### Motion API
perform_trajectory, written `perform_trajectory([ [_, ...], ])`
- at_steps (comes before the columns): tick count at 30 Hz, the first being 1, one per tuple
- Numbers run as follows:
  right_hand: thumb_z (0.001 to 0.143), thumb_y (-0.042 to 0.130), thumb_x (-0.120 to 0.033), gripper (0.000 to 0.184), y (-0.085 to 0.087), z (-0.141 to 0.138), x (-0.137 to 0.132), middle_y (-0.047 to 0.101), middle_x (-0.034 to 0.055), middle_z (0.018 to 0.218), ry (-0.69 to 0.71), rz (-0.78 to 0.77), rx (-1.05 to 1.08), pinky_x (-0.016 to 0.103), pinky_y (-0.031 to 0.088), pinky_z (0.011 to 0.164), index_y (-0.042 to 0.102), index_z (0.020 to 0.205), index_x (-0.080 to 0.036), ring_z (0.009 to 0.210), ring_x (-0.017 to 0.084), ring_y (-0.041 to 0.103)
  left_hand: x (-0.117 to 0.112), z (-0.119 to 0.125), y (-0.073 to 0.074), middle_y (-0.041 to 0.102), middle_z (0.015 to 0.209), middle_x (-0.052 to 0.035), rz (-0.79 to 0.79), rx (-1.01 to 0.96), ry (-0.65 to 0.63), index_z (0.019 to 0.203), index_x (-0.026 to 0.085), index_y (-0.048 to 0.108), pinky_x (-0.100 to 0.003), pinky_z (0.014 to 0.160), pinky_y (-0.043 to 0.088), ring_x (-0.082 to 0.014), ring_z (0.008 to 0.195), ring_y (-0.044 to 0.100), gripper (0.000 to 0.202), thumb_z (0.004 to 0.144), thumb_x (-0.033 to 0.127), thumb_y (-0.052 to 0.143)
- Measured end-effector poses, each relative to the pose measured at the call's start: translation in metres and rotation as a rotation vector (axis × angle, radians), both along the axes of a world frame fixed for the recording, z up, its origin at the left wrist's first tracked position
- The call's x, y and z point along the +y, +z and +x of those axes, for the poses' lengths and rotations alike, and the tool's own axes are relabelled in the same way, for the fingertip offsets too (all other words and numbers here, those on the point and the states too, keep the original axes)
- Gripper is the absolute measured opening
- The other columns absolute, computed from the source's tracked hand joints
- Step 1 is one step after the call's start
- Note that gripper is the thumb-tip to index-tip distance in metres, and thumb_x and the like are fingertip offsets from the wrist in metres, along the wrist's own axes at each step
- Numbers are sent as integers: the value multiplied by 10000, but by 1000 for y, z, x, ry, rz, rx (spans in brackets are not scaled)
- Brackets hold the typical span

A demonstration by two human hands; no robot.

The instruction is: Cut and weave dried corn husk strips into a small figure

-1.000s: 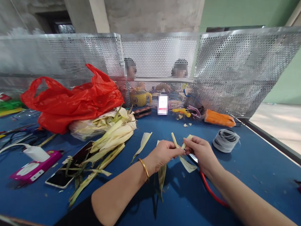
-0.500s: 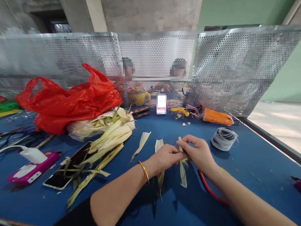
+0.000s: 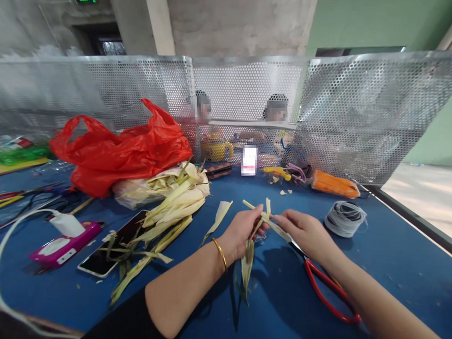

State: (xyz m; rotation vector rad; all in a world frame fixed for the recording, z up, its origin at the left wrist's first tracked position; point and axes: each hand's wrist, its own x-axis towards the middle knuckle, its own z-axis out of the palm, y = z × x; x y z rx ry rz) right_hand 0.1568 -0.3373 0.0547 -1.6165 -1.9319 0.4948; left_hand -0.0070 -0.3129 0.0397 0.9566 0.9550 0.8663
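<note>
My left hand, with a gold bangle at the wrist, pinches pale corn husk strips that cross one another above the table. My right hand is closed at the right side of these strips, thumb and fingertips pressed on them. Scissors with red handles lie under my right hand and forearm, their blades partly covered. A loose husk piece hangs or lies below my left wrist; which, I cannot tell. Another husk piece rests on the table beyond my left forearm.
A husk pile lies left, overlapping a phone, with a red plastic bag behind. Far left sits a purple power strip. A roll of white cord and an orange packet are right. A perforated metal screen stands behind.
The husk strips have turned from hanging nearly upright to a crossed shape. My right hand has shifted slightly right and down. The view has moved, showing more of the scissors.
</note>
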Motion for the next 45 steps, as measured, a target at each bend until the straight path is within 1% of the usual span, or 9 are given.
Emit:
perform_trajectory([
  [4, 896, 426, -436, 366, -8, -4, 1, 613, -18, 586, 182, -105, 13, 238, 357, 554, 520, 626, -208, 563, 133, 527, 4, 0, -4, 562, 568, 6, 57, 34, 46, 672, 119, 642, -212, 495, 301, -65, 497, 461, 303, 634, 386, 778],
  [14, 892, 413, -404, 315, -1, 1, 0, 564, -18, 580, 65, 37, -140, 240, 320, 544, 517, 658, -220, 562, 142, 484, 5, 2, -5, 614, 582, -18, 40, -23, 87, 748, 110, 674, -203, 506, 370, -78, 494, 520, 262, 709, 360, 738],
  [18, 884, 416, -421, 321, -5, 6, 8, 603, -3, 615, -29, 71, 27, 251, 368, 586, 540, 672, -215, 597, 154, 526, 3, -4, 3, 711, 763, -91, -23, -103, -48, 893, 119, 689, -240, 615, 458, -143, 635, 645, 404, 783, 503, 627],
  [28, 708, 653, -410, 252, -14, 2, 12, 650, 10, 637, 0, -85, 495, 270, 423, 602, 692, 734, -162, 615, 154, 557, -5, 0, 2, 731, 872, -101, 134, -34, -215, 1159, 173, 636, -260, 650, 470, -160, 666, 678, 413, 795, 369, 650],
  [34, 646, 727, -419, 270, 16, 5, 3, 614, -12, 587, 54, -222, 663, 259, 427, 591, 658, 670, -158, 566, 123, 534, 11, -29, 23, 664, 1110, -223, -76, -314, -628, 1211, 96, 572, -401, 742, 502, -310, 963, 657, 838, 731, 772, 456],
  [36, 671, 708, -415, 260, 19, 5, 1, 611, -14, 594, 120, -223, 625, 258, 431, 591, 652, 674, -161, 566, 120, 530, 12, -33, 25, 649, 1144, -228, -109, -295, -672, 1183, 98, 583, -354, 661, 506, -314, 992, 646, 839, 720, 786, 453],
  [39, 715, 663, -394, 225, 11, 6, 3, 609, -16, 622, 178, -149, 480, 250, 422, 571, 648, 724, -170, 572, 120, 525, 4, -25, 19, 692, 1073, -169, -45, -99, -618, 1071, 144, 631, -194, 484, 390, -231, 894, 678, 567, 732, 598, 644],
  [41, 727, 649, -385, 209, 3, 6, 7, 610, -17, 644, 162, -80, 390, 251, 421, 566, 634, 772, -181, 584, 129, 534, -3, -15, 12, 719, 986, -130, 8, 15, -527, 1006, 159, 649, -172, 454, 340, -191, 799, 689, 437, 707, 469, 726],
  [45, 727, 639, -448, 298, -2, 12, 12, 654, 24, 778, -114, 185, 358, 289, 446, 657, 604, 878, -193, 702, 173, 589, -9, 1, 1, 723, 955, -102, -18, -19, -241, 974, 153, 660, -176, 486, 384, -128, 669, 667, 317, 734, 352, 719],
])
